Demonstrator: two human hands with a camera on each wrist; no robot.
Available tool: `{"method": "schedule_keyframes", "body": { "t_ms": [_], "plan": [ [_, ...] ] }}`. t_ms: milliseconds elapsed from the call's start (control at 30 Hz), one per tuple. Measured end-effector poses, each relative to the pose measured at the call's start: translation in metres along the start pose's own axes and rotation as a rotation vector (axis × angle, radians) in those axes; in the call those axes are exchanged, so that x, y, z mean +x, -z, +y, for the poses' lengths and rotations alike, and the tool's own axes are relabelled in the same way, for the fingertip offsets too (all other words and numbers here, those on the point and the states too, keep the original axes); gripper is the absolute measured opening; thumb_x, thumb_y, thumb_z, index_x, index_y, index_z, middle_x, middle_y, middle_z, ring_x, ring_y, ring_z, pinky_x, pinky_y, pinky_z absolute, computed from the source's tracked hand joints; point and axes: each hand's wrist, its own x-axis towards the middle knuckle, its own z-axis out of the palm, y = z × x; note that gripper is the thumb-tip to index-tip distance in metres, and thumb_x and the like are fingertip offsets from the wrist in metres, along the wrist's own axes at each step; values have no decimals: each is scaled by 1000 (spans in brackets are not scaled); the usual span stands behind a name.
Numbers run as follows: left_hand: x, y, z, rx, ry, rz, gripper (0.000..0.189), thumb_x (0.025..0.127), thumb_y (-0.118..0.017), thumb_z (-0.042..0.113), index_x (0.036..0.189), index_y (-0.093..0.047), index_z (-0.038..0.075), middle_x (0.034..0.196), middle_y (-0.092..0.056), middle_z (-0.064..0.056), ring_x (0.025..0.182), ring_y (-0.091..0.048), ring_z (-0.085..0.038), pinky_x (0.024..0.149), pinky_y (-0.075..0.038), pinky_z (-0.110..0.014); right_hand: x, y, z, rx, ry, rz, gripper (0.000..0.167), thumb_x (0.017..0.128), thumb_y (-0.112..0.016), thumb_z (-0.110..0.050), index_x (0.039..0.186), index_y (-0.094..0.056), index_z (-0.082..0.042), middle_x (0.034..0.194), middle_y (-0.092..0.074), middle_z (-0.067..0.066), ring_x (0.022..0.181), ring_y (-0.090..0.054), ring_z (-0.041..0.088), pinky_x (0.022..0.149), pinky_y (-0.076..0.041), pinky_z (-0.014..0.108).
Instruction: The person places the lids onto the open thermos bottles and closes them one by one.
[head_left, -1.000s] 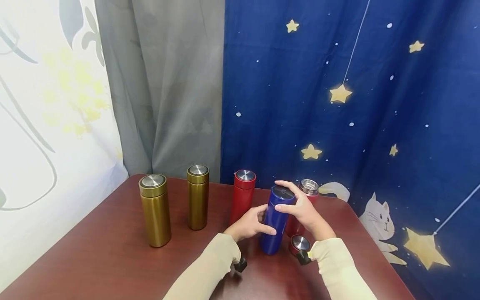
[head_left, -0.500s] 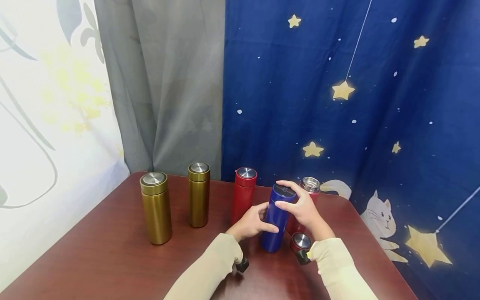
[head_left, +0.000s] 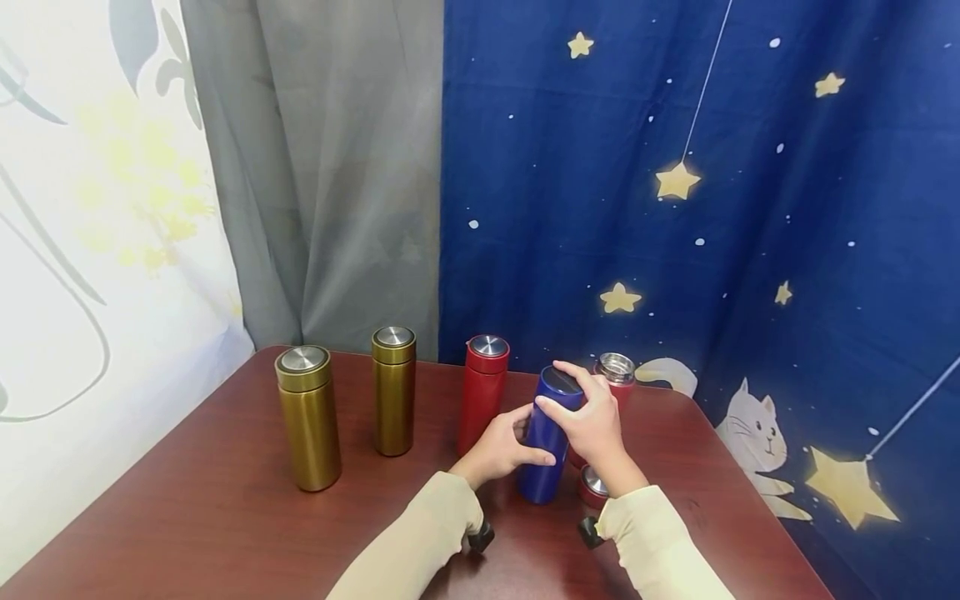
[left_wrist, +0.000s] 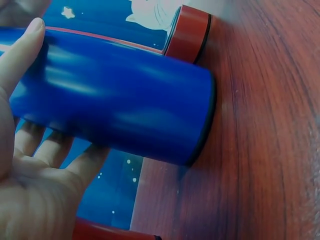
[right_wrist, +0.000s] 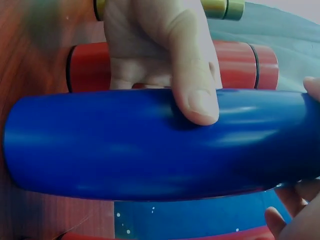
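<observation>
A blue thermos flask (head_left: 543, 482) stands on the table between both hands. My left hand (head_left: 495, 450) grips its body from the left, thumb across the front and fingers behind, as the left wrist view shows too. Over the top, my right hand (head_left: 597, 421) holds the dark-topped lid (head_left: 559, 382) between thumb and fingers. The lid sits on the flask. Behind the right hand stands a red thermos (head_left: 617, 367) with its steel mouth uncovered. A loose red lid (head_left: 591, 492) lies on the table near the right wrist, partly hidden by it.
A capped red thermos (head_left: 483, 396) stands just behind my left hand. Two capped gold thermoses, one nearer (head_left: 309, 425) and one farther back (head_left: 394, 396), stand to the left on the brown table (head_left: 225, 500). Curtains (head_left: 540, 183) hang behind the table's back edge.
My right hand has turned round the blue flask's lid, its wrist swinging left and covering more of the loose red lid. My left hand keeps its grip on the body.
</observation>
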Motion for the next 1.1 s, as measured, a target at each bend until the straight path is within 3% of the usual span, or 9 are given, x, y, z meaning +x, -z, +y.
{"method": "schedule_keyframes", "body": {
  "t_ms": [167, 400, 633, 733, 867, 1100],
  "plan": [
    [3, 0, -8, 13, 4, -21, 77, 78, -83, 16, 145, -45, 12, 119, -67, -3, 103, -66, -16, 87, -53, -31, -1, 2, -1, 11, -15, -15, 57, 76, -84, -33, 128, -63, -26, 112, -61, 9, 100, -56, 26, 74, -57, 47],
    [4, 7, -8, -58, 23, -120, 69, 81, -79, 12, 142, -47, 13, 118, -67, -2, 101, -67, -14, 85, -54, -31, 0, 5, 1, 62, 3, -80, 58, 76, -84, -32, 128, -61, -28, 121, -61, 7, 104, -60, 28, 78, -57, 47],
    [4, 12, -6, -98, 53, -186, 67, 83, -77, 12, 142, -46, 15, 119, -66, -1, 105, -65, -15, 88, -53, -32, 8, 15, 10, 385, 10, -317, 54, 84, -75, -7, 134, -57, -16, 125, -59, 11, 104, -63, 28, 83, -55, 37],
    [4, 12, -7, -114, 53, -189, 66, 83, -77, 11, 142, -46, 15, 119, -66, -2, 105, -65, -16, 88, -53, -32, 10, 18, 10, 453, 3, -374, 55, 85, -70, 0, 136, -54, -11, 127, -57, 14, 105, -63, 25, 85, -54, 35],
    [4, 11, -7, -119, 42, -177, 67, 83, -77, 10, 142, -46, 14, 119, -66, -3, 105, -65, -16, 87, -53, -32, 9, 21, -4, 421, 9, -345, 52, 84, -70, 3, 133, -55, -3, 126, -57, 19, 103, -63, 26, 83, -55, 34],
    [2, 7, -9, -89, 17, -124, 71, 82, -79, 12, 144, -45, 16, 119, -66, -2, 103, -65, -14, 87, -53, -31, 1, 22, -33, 248, 21, -193, 48, 80, -77, -4, 125, -63, -1, 110, -57, 20, 99, -57, 31, 76, -55, 30]
  ]
}}
